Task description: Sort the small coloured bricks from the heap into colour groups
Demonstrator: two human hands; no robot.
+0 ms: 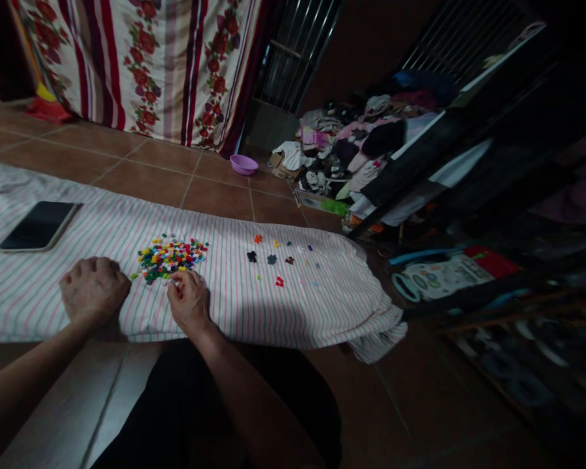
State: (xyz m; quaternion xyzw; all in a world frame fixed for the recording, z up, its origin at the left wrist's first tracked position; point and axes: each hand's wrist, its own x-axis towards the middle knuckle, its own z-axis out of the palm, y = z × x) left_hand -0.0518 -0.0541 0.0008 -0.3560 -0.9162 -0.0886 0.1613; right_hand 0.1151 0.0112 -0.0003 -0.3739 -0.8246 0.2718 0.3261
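Note:
A heap of small multicoloured plastic pieces point(170, 255) lies on a striped cloth point(234, 312). At its near edge is my right hand point(190, 303), thumb and fingertips pinched together; whatever is between them is too small to make out. My left hand point(95, 290) rests on the cloth just left of the heap, fingers curled under in a loose fist. To the right, pieces sit in small groups by colour: orange point(258, 239), black point(251, 256), dark grey point(272, 259), brown point(290, 260) and red point(280, 282), with several smaller ones around them.
A phone point(39, 226) lies at the left end of the cloth. Beyond, a purple basin point(244, 165) stands on the tiled floor before a flowered curtain point(176, 71). Clothes and shoes are piled point(351, 143) at the back right. A dark rack point(517, 312) stands on the right.

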